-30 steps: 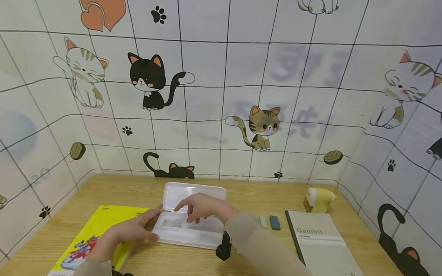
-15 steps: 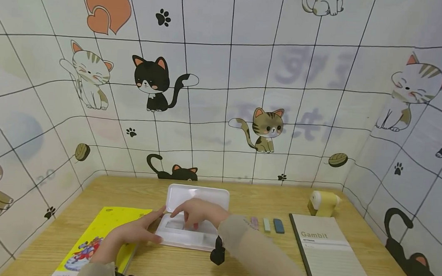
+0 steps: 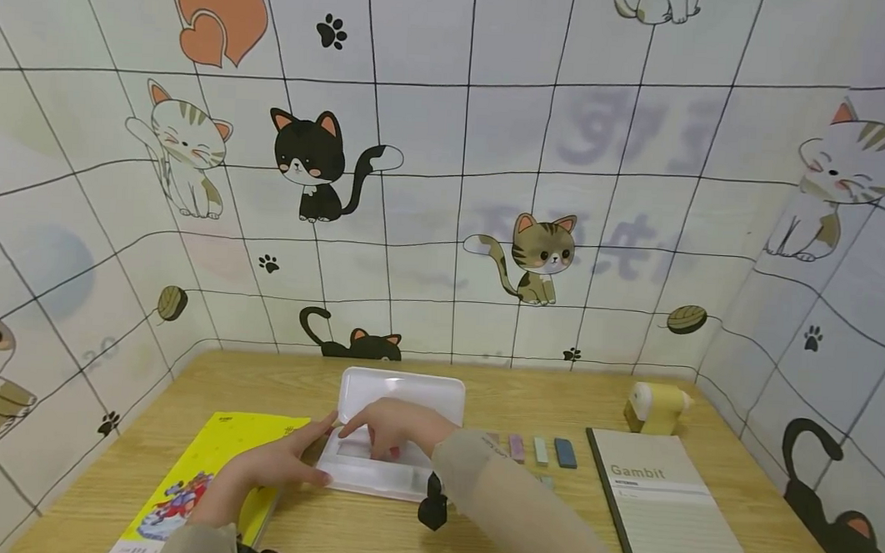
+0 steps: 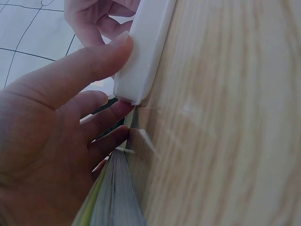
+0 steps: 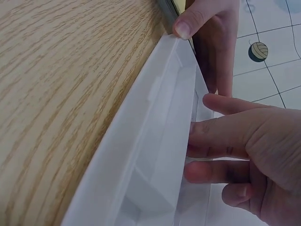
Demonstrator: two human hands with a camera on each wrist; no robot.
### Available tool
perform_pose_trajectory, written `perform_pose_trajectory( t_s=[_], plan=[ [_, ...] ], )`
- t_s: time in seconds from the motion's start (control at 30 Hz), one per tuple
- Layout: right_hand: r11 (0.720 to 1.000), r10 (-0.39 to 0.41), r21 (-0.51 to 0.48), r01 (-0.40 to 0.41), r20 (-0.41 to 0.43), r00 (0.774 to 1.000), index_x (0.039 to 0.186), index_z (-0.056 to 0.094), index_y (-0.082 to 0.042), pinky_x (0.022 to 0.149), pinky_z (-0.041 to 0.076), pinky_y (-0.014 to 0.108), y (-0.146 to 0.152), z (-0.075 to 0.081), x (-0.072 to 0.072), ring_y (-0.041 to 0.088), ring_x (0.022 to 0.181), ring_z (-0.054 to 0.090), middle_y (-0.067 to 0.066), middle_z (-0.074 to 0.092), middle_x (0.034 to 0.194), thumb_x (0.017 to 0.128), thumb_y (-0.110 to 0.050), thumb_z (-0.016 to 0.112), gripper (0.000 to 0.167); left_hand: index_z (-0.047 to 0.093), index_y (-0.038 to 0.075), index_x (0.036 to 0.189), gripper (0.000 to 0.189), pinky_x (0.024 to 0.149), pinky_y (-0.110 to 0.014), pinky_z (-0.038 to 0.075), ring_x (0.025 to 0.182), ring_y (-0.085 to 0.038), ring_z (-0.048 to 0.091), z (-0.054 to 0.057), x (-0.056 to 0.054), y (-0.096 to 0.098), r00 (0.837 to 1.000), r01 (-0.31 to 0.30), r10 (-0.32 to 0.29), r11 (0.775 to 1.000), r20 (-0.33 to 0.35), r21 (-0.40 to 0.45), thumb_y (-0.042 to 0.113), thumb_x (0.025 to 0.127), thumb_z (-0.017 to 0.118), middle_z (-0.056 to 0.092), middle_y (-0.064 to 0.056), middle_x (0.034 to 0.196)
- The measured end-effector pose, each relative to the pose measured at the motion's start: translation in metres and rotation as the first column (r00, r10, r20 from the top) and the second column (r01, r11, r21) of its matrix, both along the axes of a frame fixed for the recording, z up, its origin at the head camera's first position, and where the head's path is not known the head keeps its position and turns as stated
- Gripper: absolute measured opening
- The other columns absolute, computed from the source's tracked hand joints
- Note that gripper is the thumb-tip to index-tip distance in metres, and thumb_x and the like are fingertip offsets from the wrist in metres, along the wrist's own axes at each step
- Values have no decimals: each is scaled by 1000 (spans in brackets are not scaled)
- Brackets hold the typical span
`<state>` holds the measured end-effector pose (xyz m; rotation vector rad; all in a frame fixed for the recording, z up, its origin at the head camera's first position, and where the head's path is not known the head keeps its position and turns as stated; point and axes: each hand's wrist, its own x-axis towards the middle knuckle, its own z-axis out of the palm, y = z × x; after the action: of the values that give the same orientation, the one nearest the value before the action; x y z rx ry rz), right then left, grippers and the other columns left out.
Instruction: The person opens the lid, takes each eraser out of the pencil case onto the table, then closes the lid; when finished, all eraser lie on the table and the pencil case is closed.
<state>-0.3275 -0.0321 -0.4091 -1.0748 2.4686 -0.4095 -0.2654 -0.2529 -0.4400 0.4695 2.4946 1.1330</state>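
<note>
A white plastic pencil case (image 3: 366, 476) lies unfolded on the wooden table, its lid (image 3: 439, 391) tipped back. My left hand (image 3: 277, 462) holds the case by its left end. In the left wrist view the thumb rests on the case's front wall (image 4: 141, 61), while the other fingers reach round the end near the table. My right hand (image 3: 399, 426) reaches over the case from the right, fingertips down in its inner compartment (image 5: 200, 96). A small pink patch (image 3: 394, 453) shows beside those fingertips; I cannot tell whether they pinch anything.
A yellow book (image 3: 227, 445) lies by my left forearm. Right of my right sleeve are small purple (image 3: 516, 448), pale green (image 3: 540, 451) and blue (image 3: 565, 453) blocks. Farther right are a grey-white notebook (image 3: 674, 502) and a yellow-and-white gadget (image 3: 658, 407). A cat-patterned wall covering stands behind.
The view has turned slightly left. My right hand has shifted a little left within the case, and its sleeve now uncovers the purple block. The left hand keeps its place on the case.
</note>
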Motion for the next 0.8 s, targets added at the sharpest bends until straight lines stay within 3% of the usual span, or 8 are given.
perform_pose_trajectory(
  t_s=[0.13, 0.33, 0.6, 0.8],
  plan=[
    [999, -6, 31, 7, -10, 1000, 129, 63, -34, 46, 46, 22, -3, -1, -2, 13, 45, 52, -1, 60, 76, 81, 4, 71, 62, 17, 14, 156, 98, 108, -68, 14, 142, -45, 13, 0, -1, 1, 1000, -9, 9, 1000, 10, 9, 31, 81, 77, 21, -23, 157],
    [997, -20, 74, 23, -41, 999, 126, 64, -42, 44, 43, 20, -7, -6, -4, 11, 43, 51, -3, 62, 96, 81, 4, 70, 64, 18, 15, 156, 99, 107, -69, 12, 142, -45, 11, 0, -2, 2, 999, -27, 26, 999, 27, 33, 27, 79, 79, 19, -21, 158],
    [997, 5, 80, 0, -67, 998, 123, 66, -40, 42, 39, 18, -6, 0, 1, 10, 42, 51, -4, 62, 108, 79, 8, 68, 65, 17, 11, 156, 98, 109, -67, 11, 142, -46, 9, -5, -3, 0, 1000, 2, -3, 998, 12, 60, 25, 80, 78, 17, -24, 157],
    [997, 22, 75, -16, -82, 996, 124, 65, -38, 44, 40, 19, -5, 1, 3, 11, 43, 52, -3, 63, 98, 80, 8, 67, 64, 18, 13, 156, 99, 108, -68, 11, 143, -46, 10, -6, -3, -1, 1000, -11, 10, 998, 16, 54, 26, 80, 79, 18, -23, 157]
  ],
)
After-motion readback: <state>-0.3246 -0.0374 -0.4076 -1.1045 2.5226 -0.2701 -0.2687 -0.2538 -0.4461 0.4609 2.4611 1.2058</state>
